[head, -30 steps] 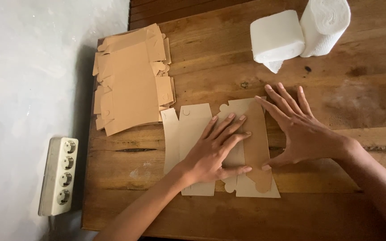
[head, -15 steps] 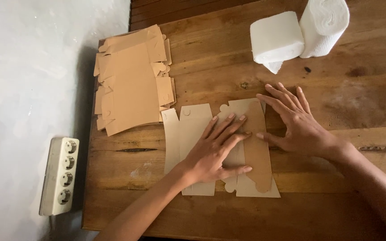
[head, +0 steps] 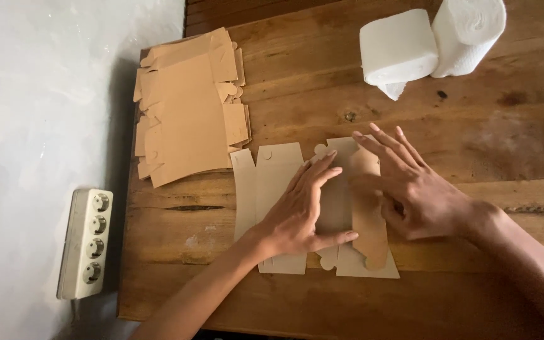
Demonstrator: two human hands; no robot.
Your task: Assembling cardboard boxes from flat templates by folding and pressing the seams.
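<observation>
Cardboard box blank (head: 272,189) lies flat under both hands' (head: 300,211) grip.

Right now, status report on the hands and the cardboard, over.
Left hand flat on the cardboard blank. Right hand folding its right flap over. Stack of blanks apart, nothing in the way.

Bench (head: 486,145): wooden planks, warm brown, visible grain, knots and cracks between boards; a pale scuffed patch at right. Floor (head: 39,94): smooth grey-white surface, left of the bench, faintly mottled. Power strip (head: 85,243): cream, four round sockets, lying on the floor just beside the bench's left edge. Light: soft, even daylight, weak shadows.
</observation>
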